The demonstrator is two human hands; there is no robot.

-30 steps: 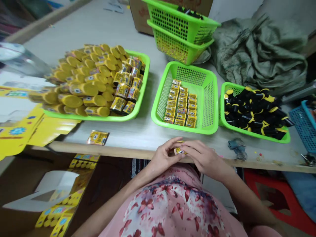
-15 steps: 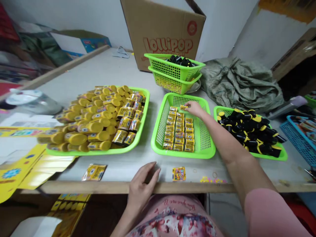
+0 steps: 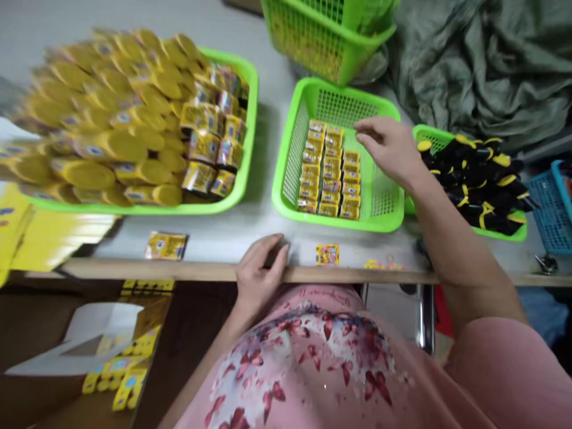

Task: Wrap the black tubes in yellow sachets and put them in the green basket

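My right hand (image 3: 389, 146) is above the right side of the middle green basket (image 3: 339, 226), its thumb and fingers a little apart with nothing between them. To its left in that basket, small yellow wrapped packs (image 3: 332, 168) stand in three columns. On the table's front edge rests my left hand (image 3: 261, 268), fingers loosely curved, thumb apart, holding nothing. A flat yellow printed packet (image 3: 328, 254) lies to its right, and a larger gold packet (image 3: 165, 245) lies to its left.
A green basket (image 3: 252, 119) at left is heaped with yellow-capped containers (image 3: 129, 119) and wrapped packs. At right, another green basket (image 3: 504, 233) holds black-and-yellow pieces (image 3: 478, 179). Stacked green baskets (image 3: 330, 36) and a grey-green sack (image 3: 473, 65) stand behind. Yellow bits (image 3: 382, 264) lie near the edge.
My right hand has let go of a small yellow pack at the top of the middle column and moved right. My left hand stays at the table edge. The view has tilted down.
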